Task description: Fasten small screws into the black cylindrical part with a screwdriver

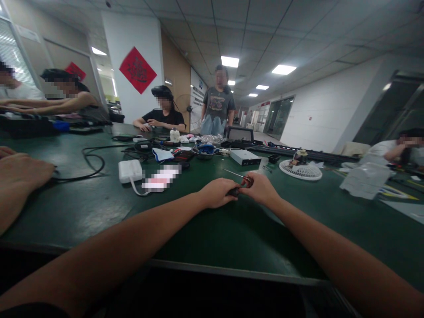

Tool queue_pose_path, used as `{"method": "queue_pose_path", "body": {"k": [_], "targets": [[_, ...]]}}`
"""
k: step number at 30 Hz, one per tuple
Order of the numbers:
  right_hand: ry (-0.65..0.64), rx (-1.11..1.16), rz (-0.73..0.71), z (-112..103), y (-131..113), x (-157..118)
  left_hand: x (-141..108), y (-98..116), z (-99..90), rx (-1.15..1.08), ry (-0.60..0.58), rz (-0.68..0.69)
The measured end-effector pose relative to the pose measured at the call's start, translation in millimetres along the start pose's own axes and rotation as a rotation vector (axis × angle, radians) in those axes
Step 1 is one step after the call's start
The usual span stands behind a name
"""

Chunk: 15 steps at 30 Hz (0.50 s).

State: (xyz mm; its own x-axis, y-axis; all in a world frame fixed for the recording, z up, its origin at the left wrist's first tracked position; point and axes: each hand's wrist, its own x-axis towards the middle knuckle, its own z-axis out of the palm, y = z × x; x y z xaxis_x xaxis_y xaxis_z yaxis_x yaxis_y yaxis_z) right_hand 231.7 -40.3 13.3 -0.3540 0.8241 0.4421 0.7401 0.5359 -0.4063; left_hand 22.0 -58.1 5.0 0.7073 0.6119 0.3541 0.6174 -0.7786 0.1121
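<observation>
My left hand is closed around a small dark part, whose kind I cannot make out. In my right hand is a screwdriver with a reddish handle. Its thin metal shaft points up and to the left, apart from the dark part. The right fingertips also reach the right end of that part, so both hands meet over the green tabletop. Just beyond them lies a grey-white box-shaped drive with a black front.
Another person's hand rests at the far left by a black cable. A white adapter, a blue-lined bowl, a round white fan grille and clear plastic packaging lie around. Several people are beyond the table.
</observation>
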Motion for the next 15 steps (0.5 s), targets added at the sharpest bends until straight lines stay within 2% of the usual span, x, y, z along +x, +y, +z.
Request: {"method": "queue_pose_path", "body": {"k": [7,12,15], "targets": [[-0.049,-0.001,-0.058,2.8,-0.6,-1.9,0.8,-0.7,1.8,0.012,-0.002,0.024],[-0.091,-0.013,-0.104,4.3,2.6,-0.6,3.7,0.7,3.8,-0.020,0.054,-0.059],[-0.082,0.016,-0.078,-1.1,7.0,3.9,5.7,-3.5,5.2,-0.010,0.121,-0.166]]}}
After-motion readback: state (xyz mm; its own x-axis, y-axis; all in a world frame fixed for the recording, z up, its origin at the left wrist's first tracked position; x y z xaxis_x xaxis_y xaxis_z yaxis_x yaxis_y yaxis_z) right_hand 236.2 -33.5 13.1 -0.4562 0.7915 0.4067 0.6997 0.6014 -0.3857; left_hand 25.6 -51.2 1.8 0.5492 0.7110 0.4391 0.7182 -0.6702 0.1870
